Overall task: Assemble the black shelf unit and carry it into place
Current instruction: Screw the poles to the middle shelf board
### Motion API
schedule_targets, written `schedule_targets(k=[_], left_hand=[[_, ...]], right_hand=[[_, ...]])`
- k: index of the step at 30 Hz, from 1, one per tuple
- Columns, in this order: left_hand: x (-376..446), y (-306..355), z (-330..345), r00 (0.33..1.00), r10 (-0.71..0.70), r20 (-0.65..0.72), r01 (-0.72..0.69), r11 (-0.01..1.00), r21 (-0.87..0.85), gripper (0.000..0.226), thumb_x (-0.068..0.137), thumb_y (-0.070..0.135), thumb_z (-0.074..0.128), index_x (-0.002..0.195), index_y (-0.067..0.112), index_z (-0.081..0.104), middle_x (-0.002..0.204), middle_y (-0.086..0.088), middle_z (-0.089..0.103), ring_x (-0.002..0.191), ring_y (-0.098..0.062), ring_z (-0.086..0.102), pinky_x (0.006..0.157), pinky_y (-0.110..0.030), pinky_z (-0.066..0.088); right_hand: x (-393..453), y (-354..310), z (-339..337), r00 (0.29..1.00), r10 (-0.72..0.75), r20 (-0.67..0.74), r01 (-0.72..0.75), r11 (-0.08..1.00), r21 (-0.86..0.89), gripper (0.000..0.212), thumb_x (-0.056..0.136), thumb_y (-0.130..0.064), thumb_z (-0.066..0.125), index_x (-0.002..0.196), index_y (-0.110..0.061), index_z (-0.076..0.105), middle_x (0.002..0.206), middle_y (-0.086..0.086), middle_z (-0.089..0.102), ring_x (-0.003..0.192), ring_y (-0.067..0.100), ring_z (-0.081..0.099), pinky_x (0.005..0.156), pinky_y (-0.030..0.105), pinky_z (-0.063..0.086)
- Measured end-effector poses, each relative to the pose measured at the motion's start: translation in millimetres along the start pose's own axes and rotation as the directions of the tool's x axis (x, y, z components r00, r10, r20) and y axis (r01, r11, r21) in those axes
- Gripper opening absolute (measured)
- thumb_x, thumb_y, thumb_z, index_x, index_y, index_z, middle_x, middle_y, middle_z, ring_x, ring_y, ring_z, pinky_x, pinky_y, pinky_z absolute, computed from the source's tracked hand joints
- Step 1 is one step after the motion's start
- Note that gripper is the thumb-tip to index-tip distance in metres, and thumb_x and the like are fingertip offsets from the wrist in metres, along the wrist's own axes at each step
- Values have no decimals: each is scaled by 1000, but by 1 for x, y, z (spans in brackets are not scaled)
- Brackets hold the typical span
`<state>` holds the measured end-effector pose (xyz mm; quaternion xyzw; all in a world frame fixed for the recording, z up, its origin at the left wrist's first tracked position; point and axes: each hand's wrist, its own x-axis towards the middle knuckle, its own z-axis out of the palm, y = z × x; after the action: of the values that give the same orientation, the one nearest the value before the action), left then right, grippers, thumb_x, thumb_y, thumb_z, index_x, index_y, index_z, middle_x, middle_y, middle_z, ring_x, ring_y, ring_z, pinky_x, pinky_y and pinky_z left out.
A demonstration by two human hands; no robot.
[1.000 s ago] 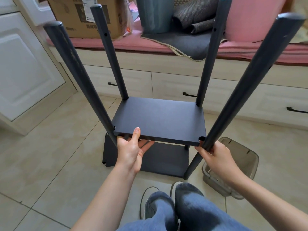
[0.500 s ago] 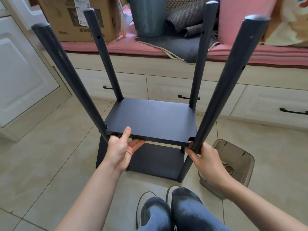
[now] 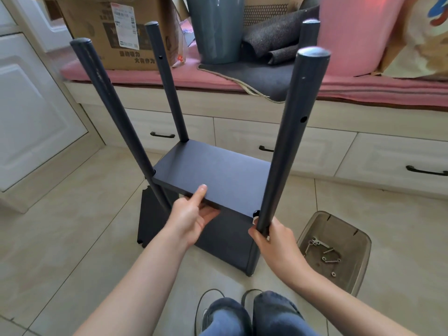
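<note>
The black shelf unit stands on the tiled floor in front of me, its several round posts rising upward. Its middle shelf board (image 3: 213, 173) sits between the posts, above a lower board (image 3: 228, 236). My left hand (image 3: 191, 217) grips the front edge of the middle board, thumb on top and fingers underneath. My right hand (image 3: 269, 236) is wrapped round the near right post (image 3: 288, 139) just below that board. The near left post (image 3: 114, 117) leans toward the upper left.
A translucent bin (image 3: 358, 241) with screws and a small wrench sits on the floor at the right. Behind stands a drawer bench with pink cushion (image 3: 378, 90), cardboard box (image 3: 114, 32), grey bucket (image 3: 215, 27) and dark mats. White cabinet doors (image 3: 31, 112) stand left. My knees (image 3: 252, 314) are below.
The view has dropped and drawn back, so all post tops show. The unit has turned slightly clockwise. My left hand has slid right along the board's front edge; the right hand keeps its post.
</note>
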<state>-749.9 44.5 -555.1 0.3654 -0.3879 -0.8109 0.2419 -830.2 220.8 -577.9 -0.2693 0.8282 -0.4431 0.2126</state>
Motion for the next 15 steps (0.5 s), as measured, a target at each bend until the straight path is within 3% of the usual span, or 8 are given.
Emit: schedule_targets(k=[4, 6, 9, 11, 15], left_hand=[[-29, -23, 18, 978, -152, 146, 134, 982, 130, 27, 102, 17, 57, 124, 4, 62, 112, -17, 74, 102, -32, 73, 86, -42, 60], [-38, -29, 24, 962, -202, 186, 185, 977, 104, 32, 101, 15, 58, 126, -3, 62, 118, -24, 71, 110, -37, 69, 92, -44, 58], [-42, -35, 32, 961, -234, 150, 237, 971, -3, 39, 98, 13, 60, 130, -8, 59, 124, -27, 67, 110, -38, 68, 95, -43, 57], [-42, -37, 37, 962, -250, 111, 257, 965, -51, 42, 96, 13, 63, 131, -8, 59, 127, -26, 65, 113, -39, 66, 101, -45, 53], [-39, -38, 40, 957, -282, 63, 289, 943, -166, 34, 93, 11, 68, 124, -1, 63, 126, -22, 67, 122, -37, 63, 108, -47, 48]], right_hand=[[-9, -3, 3, 998, -2, 63, 4, 999, -32, 8, 96, -20, 58, 101, -20, 51, 90, 0, 64, 73, 9, 58, 56, 12, 42], [-10, -6, 1, 994, -23, 111, 31, 997, -76, 18, 96, -15, 54, 113, -19, 50, 100, 1, 65, 84, 14, 60, 64, 17, 42], [-11, -8, -8, 979, -2, 203, 36, 986, -166, 26, 95, -10, 44, 119, -16, 49, 103, 7, 63, 91, 24, 60, 73, 31, 47], [-10, -6, -20, 965, 25, 259, 36, 973, -230, 31, 94, -6, 40, 121, -17, 50, 108, 7, 62, 97, 24, 61, 77, 30, 49], [10, -5, -56, 990, 44, 133, -7, 963, -270, 43, 92, 2, 38, 128, -12, 56, 125, 7, 62, 118, 22, 58, 95, 25, 46]])
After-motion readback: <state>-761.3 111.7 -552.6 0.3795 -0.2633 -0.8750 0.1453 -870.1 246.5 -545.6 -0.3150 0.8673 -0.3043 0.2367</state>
